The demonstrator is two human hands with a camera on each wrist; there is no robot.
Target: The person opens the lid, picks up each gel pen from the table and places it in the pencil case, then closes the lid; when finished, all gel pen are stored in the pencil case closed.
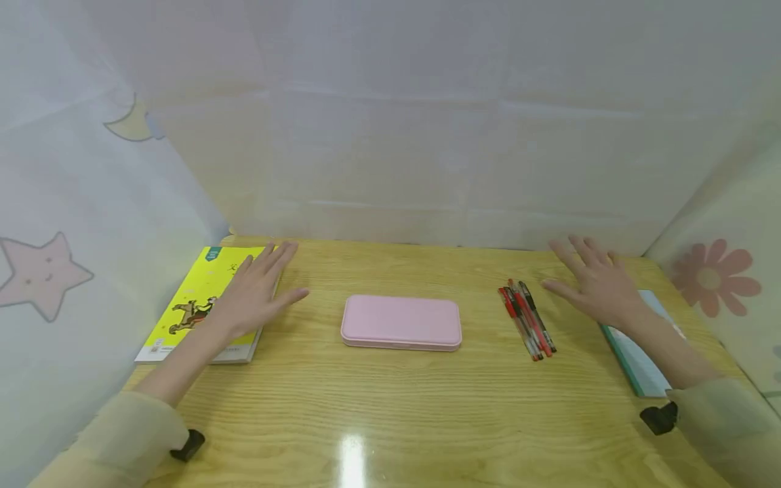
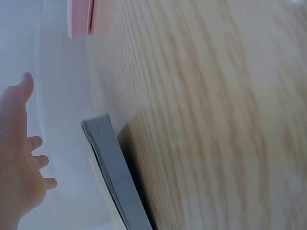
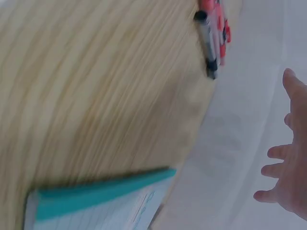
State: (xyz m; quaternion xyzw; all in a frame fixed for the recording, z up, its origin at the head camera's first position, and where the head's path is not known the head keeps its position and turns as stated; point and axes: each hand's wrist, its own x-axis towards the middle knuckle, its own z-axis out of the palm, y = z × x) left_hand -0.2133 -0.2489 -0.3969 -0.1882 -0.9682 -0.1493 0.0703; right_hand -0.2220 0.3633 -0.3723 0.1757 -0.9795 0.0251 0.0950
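My left hand (image 1: 259, 291), fingers spread, hovers over the right side of a yellow book (image 1: 195, 291) and holds nothing. Over on the right, my right hand (image 1: 594, 288) is also spread and bare, between a bundle of pens (image 1: 527, 318) and a notepad (image 1: 649, 359) with a green edge. A closed pink pencil case (image 1: 401, 322) lies flat midway between the hands. The pens, some red and some black, lie side by side. In the left wrist view the book's edge (image 2: 120, 177) shows below the left hand (image 2: 19, 153). My right forearm hides part of the notepad.
The wooden table (image 1: 390, 407) is bounded at the back by a pale cloth (image 1: 390, 149). Similar cloth hangs on both sides, with a pink star (image 1: 45, 274) on the left and a red flower (image 1: 710, 278) on the right.
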